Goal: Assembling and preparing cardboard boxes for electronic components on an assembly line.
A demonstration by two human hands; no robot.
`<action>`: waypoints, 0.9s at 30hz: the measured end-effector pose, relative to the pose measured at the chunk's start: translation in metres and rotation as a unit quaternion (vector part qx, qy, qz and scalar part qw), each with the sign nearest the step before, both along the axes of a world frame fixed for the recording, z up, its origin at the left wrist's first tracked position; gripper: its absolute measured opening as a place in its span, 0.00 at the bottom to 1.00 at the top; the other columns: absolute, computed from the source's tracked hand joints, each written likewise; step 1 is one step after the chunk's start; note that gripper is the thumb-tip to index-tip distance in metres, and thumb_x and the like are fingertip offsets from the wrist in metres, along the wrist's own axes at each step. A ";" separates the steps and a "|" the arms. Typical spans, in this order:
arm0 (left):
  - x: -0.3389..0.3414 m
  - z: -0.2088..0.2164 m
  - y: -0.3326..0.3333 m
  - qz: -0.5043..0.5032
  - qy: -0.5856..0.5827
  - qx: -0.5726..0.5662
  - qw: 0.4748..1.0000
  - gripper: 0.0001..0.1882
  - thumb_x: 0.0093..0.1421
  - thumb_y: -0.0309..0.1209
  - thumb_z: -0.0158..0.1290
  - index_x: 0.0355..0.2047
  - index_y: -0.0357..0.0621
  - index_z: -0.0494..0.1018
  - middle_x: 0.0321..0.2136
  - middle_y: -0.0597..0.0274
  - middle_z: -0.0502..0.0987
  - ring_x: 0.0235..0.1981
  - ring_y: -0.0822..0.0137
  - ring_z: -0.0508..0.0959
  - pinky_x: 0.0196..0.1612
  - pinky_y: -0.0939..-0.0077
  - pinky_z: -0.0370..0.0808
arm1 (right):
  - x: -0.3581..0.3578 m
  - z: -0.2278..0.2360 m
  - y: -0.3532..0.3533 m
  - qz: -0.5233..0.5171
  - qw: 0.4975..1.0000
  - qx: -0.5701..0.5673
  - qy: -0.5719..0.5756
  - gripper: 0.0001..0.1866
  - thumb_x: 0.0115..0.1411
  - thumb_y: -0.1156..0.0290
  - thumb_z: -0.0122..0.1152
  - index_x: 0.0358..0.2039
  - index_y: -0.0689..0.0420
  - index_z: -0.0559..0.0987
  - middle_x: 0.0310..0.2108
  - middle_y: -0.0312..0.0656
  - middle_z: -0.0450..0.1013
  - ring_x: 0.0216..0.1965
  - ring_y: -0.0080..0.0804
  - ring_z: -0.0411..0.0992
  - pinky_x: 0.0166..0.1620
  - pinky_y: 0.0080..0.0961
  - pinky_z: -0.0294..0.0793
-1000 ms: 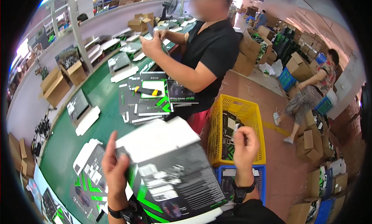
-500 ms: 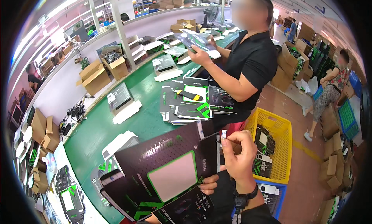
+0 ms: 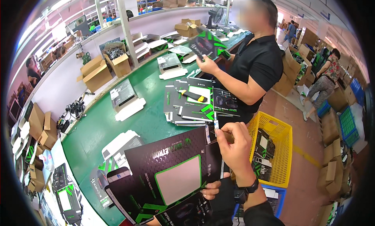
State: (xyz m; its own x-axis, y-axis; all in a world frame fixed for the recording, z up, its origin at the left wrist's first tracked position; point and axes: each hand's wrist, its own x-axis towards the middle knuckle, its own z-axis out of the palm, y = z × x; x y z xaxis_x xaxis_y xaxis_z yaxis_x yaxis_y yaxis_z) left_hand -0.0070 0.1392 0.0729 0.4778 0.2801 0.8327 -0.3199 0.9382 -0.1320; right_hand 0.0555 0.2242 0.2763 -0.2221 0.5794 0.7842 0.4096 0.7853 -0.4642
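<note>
1. We see a black carton with glossy, patterned printing, pale and green lettering, one large pale panel framed in green, and green stripes toward its lower end. A dark flap stands out at its left.
2. The carton is held in front of the person, at the near edge of the green table and left of the yellow crate.
3. Its upper edge faces away from the person and slants up toward the right. Its lower end runs out of view, so we cannot tell which way its long axis lies.
4. We see the left hand mostly hidden behind the carton, its fingers curled round the right edge.
5. The right hand pinches one small white strip between thumb and forefinger; the strip's long axis stands nearly upright, just beside the carton's upper right corner.
6. On the table we count one yellow-and-black cutter lying on a pile of flat cartons, and two brown boxes along the far edge.
7. We count one blue crate below the yellow one, and one co-worker beside the table, holding a printed carton.
</note>
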 end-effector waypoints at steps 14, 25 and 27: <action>-0.004 0.000 -0.007 -0.027 -0.017 -0.026 0.999 0.26 0.75 0.47 0.41 0.65 0.46 0.55 0.32 0.60 0.71 0.30 0.66 0.73 0.39 0.70 0.66 | 0.002 -0.001 0.002 0.076 0.992 0.103 -0.018 0.17 0.51 0.69 0.79 0.29 0.56 0.73 0.24 0.36 0.68 0.26 0.34 0.66 0.27 0.29 0.65; -0.011 0.010 -0.001 0.003 0.004 0.001 1.000 0.31 0.75 0.44 0.42 0.71 0.50 0.46 0.35 0.60 0.70 0.31 0.67 0.72 0.38 0.70 0.66 | 0.032 -0.016 -0.047 0.085 0.976 0.188 -0.067 0.15 0.50 0.65 0.79 0.26 0.50 0.76 0.24 0.32 0.71 0.22 0.31 0.67 0.24 0.26 0.66; -0.009 0.008 -0.001 0.008 0.004 0.003 1.000 0.32 0.75 0.44 0.43 0.72 0.50 0.45 0.36 0.60 0.70 0.32 0.67 0.72 0.38 0.70 0.66 | 0.043 -0.031 -0.037 0.040 0.997 0.050 -0.044 0.15 0.49 0.69 0.79 0.25 0.52 0.76 0.22 0.34 0.71 0.23 0.36 0.67 0.26 0.32 0.66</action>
